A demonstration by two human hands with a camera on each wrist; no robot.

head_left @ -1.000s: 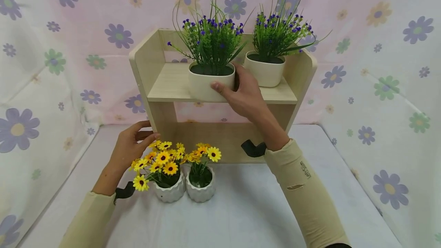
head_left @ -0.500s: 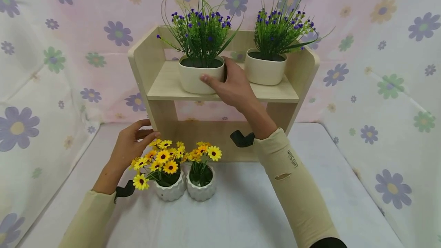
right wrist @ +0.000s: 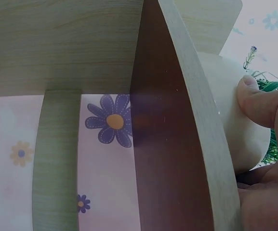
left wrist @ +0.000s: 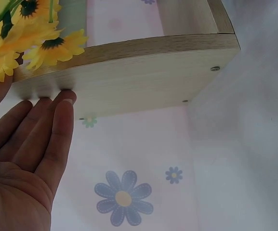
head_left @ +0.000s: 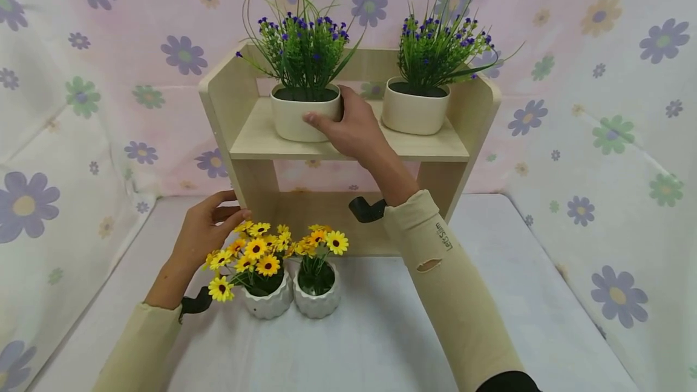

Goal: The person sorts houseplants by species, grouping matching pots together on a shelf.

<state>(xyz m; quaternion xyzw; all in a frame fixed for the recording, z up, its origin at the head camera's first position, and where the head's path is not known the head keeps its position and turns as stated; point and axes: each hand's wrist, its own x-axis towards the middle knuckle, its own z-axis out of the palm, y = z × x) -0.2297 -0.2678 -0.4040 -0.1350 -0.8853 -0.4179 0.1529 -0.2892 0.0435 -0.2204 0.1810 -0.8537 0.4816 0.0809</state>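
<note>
My right hand (head_left: 354,126) grips the right side of an oval cream flowerpot (head_left: 291,121) with grass and small purple flowers. Its thumb lies across the pot's front; the other fingers are mostly hidden behind. The pot is upright on the left half of the upper board of a pale wooden shelf (head_left: 261,155). In the right wrist view, the thumb (right wrist: 257,98) presses the pot wall (right wrist: 247,127) above the board. Low on the shelf's left side panel (left wrist: 143,82), my left hand (head_left: 204,231) holds the panel, fingers against its outer face and thumb at the front edge.
A matching purple-flowered pot (head_left: 416,115) stands at the right end of the upper board. Two white ribbed pots (head_left: 269,305) with yellow flowers (head_left: 257,250) stand on the white table (head_left: 370,331), before the shelf's lower left. Floral cloth (head_left: 572,138) hangs behind and at the sides.
My right hand has moved the cream flowerpot left and slightly back along the upper board, away from the matching pot. The left hand has stayed at the shelf's side panel.
</note>
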